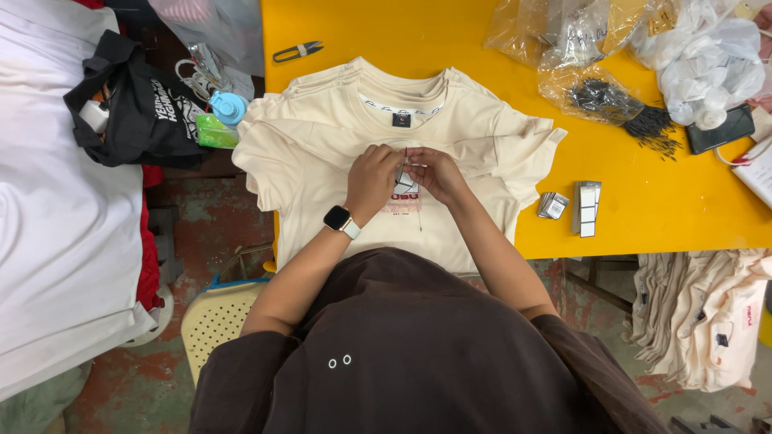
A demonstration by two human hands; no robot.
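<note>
1. The left hand [371, 178], with a white-strapped smartwatch [342, 220] on its wrist, is held over the chest of the top cream cotton T-shirt [322, 173]. Its fingers are pinched on a small grey-and-white paper tag [404, 178].
2. The right hand [436, 170] meets the left at that tag, with its fingers clenched on the tag's top edge. A thin string hangs down from the tag over the shirt's red chest print [402, 201].
3. The T-shirt lies face up on a stack of similar cream shirts, at the near left part of the bright yellow surface [643, 201], with its hem hanging over the edge.
4. Small black thread snips [297, 51] lie on the surface beyond the stack, well apart from the hands.
5. To the right of the shirts are a small pile of grey tags [552, 206] and a strip of white stickers [588, 208], set just beside each other.
6. Further right lies a clear plastic bag of black tag fasteners [619, 104]. Some fasteners spill out onto the surface.
7. A black fabric tote bag [141, 108] lies left of the surface.
</note>
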